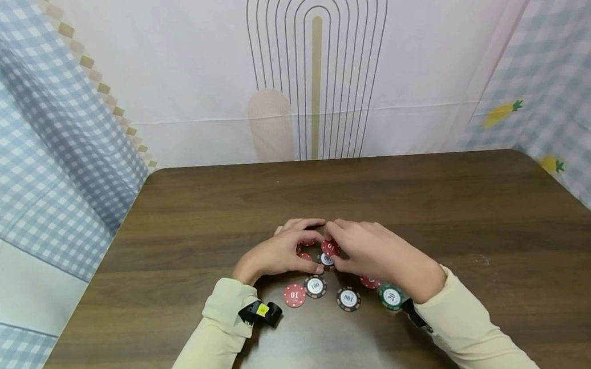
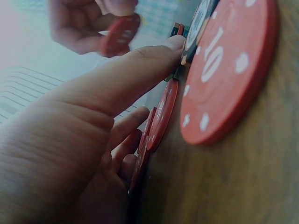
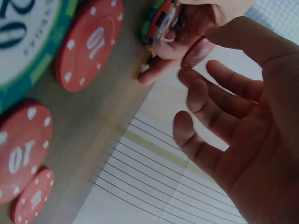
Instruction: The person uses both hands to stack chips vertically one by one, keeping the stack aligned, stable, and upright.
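My right hand pinches a red poker chip marked 10 between thumb and fingertips, tilted above the table. In the right wrist view, that chip is at its thumb tip, with the other fingers spread. Below it, my left hand curls its thumb and index finger around a short stack of poker chips with green, red and black edges. A black 100 chip tops the stack. Red chips lie on the table beneath the left fingers.
Nearer the wrists, a red 10 chip and two black 100 chips lie flat. By the right wrist are a green 20 chip and a red chip. The brown wooden table meets a printed cloth behind.
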{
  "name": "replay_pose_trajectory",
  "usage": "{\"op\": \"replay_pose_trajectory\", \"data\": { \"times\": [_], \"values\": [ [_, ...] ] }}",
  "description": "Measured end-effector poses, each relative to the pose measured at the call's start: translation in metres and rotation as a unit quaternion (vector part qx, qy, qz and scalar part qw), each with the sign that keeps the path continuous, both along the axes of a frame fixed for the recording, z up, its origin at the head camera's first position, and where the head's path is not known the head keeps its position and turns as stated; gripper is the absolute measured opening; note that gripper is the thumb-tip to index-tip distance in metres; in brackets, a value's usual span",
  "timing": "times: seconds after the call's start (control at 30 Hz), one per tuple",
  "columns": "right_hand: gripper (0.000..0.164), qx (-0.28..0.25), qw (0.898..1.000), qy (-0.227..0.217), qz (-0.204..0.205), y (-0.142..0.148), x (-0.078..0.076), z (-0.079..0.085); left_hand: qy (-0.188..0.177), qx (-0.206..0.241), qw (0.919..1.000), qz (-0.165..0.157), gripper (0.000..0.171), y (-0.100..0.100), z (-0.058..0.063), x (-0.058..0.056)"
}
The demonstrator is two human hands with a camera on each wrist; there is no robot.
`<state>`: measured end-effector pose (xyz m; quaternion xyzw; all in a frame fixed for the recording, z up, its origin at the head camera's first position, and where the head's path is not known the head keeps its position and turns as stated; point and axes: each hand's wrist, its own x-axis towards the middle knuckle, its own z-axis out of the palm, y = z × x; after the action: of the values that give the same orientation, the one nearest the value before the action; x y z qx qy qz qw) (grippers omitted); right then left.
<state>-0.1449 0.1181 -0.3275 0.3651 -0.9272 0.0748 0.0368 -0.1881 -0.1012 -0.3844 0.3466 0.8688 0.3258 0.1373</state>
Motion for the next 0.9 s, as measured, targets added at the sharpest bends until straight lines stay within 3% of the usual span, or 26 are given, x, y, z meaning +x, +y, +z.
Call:
{"op": "replay_pose_trajectory", "data": {
  "times": [0.33,0.7,0.9],
  "values": [
    [0.021,0.036,0.999,-0.007,-0.013,-0.005,0.0,-0.01,0.001,0.004,1.0,-0.003,0.038,0.0,0.001,0.0],
    [0.023,0.035,0.999,0.03,-0.007,-0.011,0.003,-0.017,-0.005,-0.002,0.9999,0.011,0.033,-0.001,0.001,0.001],
    [0.024,0.034,0.999,0.019,-0.007,-0.008,0.004,-0.017,-0.005,0.002,0.9999,0.009,0.036,0.0,0.001,0.001]
  ]
}}
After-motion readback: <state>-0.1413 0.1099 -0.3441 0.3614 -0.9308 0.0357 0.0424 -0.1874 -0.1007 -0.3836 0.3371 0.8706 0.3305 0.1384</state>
